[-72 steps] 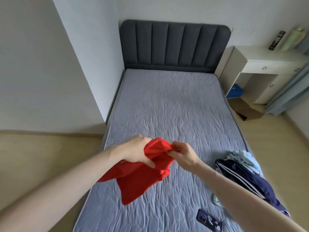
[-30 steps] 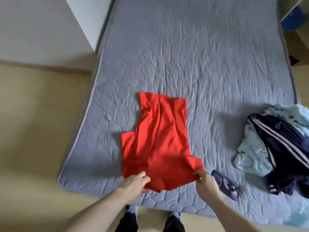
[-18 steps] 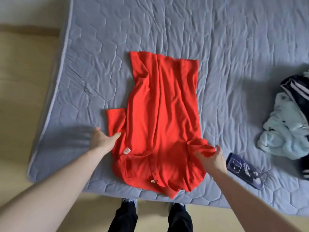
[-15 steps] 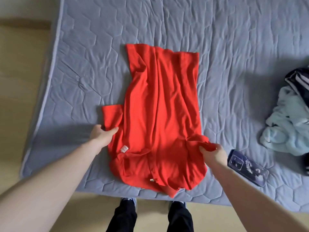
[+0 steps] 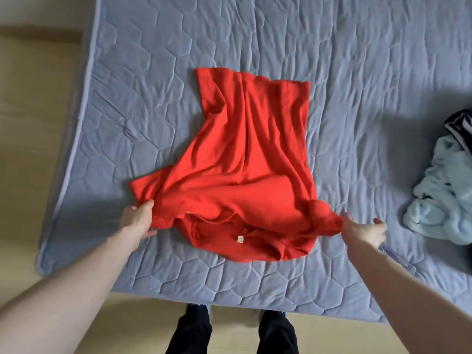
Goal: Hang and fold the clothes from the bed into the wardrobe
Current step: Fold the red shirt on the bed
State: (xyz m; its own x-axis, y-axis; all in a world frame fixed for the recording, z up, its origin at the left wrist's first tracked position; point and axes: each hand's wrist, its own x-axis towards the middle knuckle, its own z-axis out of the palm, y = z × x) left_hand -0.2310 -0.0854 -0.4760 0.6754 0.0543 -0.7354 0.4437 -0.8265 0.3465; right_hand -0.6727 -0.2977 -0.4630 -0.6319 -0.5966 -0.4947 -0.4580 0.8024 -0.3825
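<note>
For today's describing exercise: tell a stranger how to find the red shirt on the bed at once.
Start with the grey quilted bed filling the view. In its middle, near the front edge, lies the red shirt, a hand at each sleeve. It is the only bright red thing; the other clothes, heaped at the right edge, are pale blue and navy.
</note>
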